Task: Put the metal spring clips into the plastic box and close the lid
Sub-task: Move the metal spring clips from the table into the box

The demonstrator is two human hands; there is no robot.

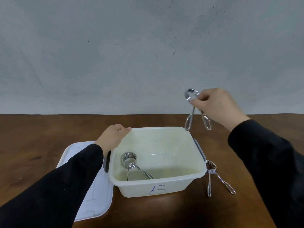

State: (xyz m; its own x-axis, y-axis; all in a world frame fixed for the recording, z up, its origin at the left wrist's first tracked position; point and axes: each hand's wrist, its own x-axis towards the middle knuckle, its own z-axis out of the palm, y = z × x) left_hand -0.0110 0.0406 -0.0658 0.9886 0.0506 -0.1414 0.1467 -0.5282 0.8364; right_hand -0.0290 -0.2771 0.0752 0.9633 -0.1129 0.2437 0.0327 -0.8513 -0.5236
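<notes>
left hand (pixel 113 137) grips plastic box (pixel 177 185) rim, centre | right hand (pixel 218 106) pinches raised clip (pixel 190 112) above box's upper-right corner | second clip (pixel 131 163) inside box | third clip (pixel 213 175) on surface (pixel 164 211), lower right | lid (pixel 98 186) off, lower left

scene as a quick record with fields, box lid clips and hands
box: open, marked B, on table
lid: off, flat on table left of box
clip inside: one, on box floor, left side
held clip: pinched by right hand above box's far right corner
loose clip: on table right of box
left hand: holds box's far left rim
still to go in: two clips
</notes>
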